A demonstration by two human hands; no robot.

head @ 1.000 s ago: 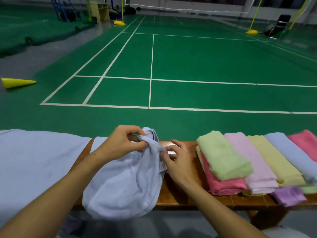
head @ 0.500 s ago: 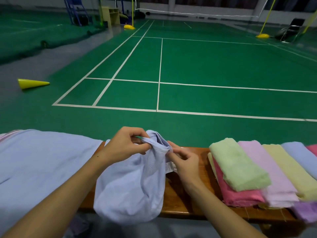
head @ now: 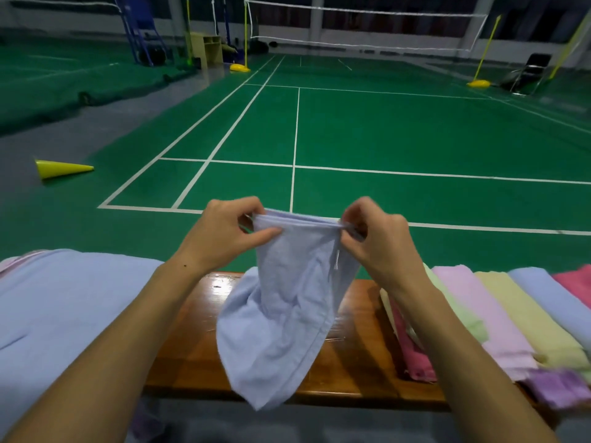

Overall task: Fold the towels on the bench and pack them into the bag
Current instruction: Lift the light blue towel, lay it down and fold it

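Your tabletop [head: 348, 375] runs across the lower view, its glossy wood bare only in the middle. At its left end lies a broad pale blue cloth [head: 57, 314]; whether that is a towel or the bag, you cannot tell from here. At the right a row of folded towels [head: 499, 318] overlaps, green, pink, yellow, blue and a deeper pink, with a purple one at the near edge. Between them hangs the pale blue towel [head: 284, 318] you are working, lifted above the tabletop with its lower end drooping past the front edge. Your left hand [head: 230, 231] pinches one top corner and your right hand [head: 377, 238] pinches the other, the two set apart with the top hem stretched between them. You appear to be at the folding step, squaring this towel. Next you would likely need to bring the corners together evenly, keeping the layered edges aligned so the fold does not skew
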